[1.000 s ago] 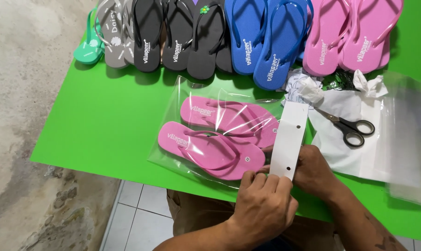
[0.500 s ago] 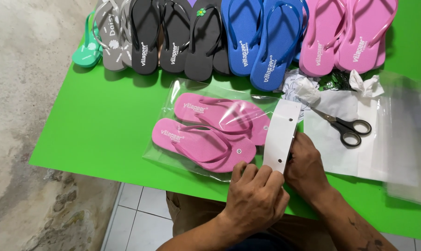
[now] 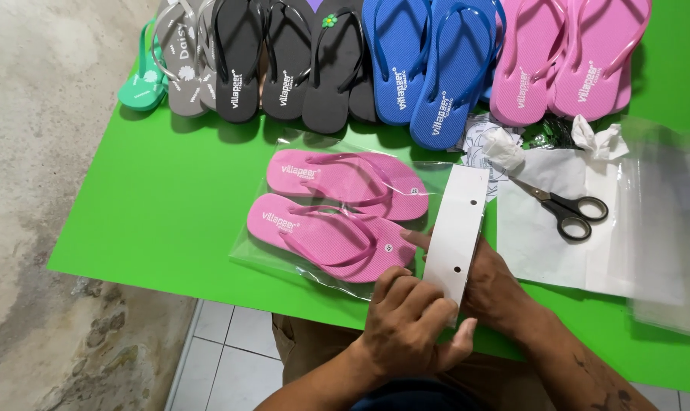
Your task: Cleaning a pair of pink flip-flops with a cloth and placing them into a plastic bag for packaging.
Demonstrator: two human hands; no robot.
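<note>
A pair of pink flip-flops (image 3: 337, 217) lies inside a clear plastic bag (image 3: 284, 251) on the green table (image 3: 170, 205). A white cardboard header strip (image 3: 459, 221) with two punched holes sits across the bag's right end. My left hand (image 3: 409, 327) presses on the strip's near end with fingers curled over it. My right hand (image 3: 493, 285) grips the strip from beneath and behind, one fingertip showing at its left edge near the bag.
Rows of flip-flops line the far edge: teal (image 3: 139, 84), grey (image 3: 181, 61), black (image 3: 284, 61), blue (image 3: 428, 68) and pink (image 3: 565, 61). Black scissors (image 3: 569, 209) rest on white paper sheets (image 3: 558, 243). Clear bags (image 3: 664, 228) are stacked at right. The tiled floor (image 3: 223, 358) lies below the table's near edge.
Both hands and the bagged pink pair stay in place on the table. My left hand's fingers have crept a little farther over the strip's near end.
</note>
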